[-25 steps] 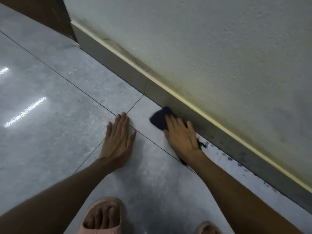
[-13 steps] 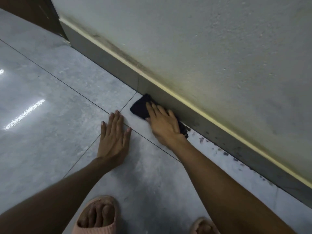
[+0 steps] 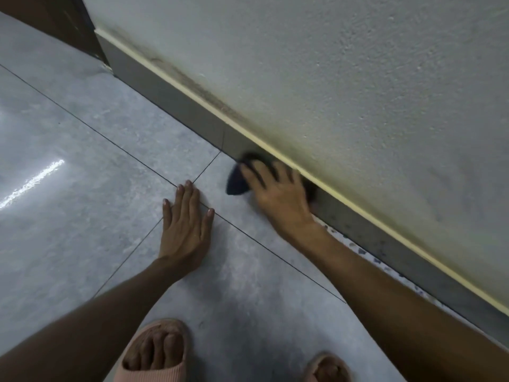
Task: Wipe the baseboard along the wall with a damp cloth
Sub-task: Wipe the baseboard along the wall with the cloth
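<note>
Right hand (image 3: 278, 194) presses a dark cloth (image 3: 237, 183) against the grey baseboard (image 3: 176, 93), at the floor line, just right of the vertical joint in the baseboard. Fingers (image 3: 254, 172) are spread and laid flat over the cloth, not curled round it; hand and cloth are motion-blurred, so the exact grip is hard to read. Cloth sticks out left of the fingertips onto the floor (image 3: 82, 139) and a bit shows behind the hand against the baseboard.

Left hand (image 3: 186, 224) is flat on the floor, palm down, fingers together and extended, thumb out, holding nothing. Its fingertips sit at the crossing of the tile grout lines, near the cloth but not touching it.

Baseboard runs diagonally from upper left to lower right, with a pale yellow strip along its top edge under the textured wall (image 3: 358, 92). Dark smudges on the wall just above that strip, upper left of the cloth. Dark specks and flecks along the baseboard foot to the right of the right wrist.

Two feet in pink slippers (image 3: 154, 362) at the bottom edge. Dark brown panel (image 3: 49, 17) in the top left corner.
</note>
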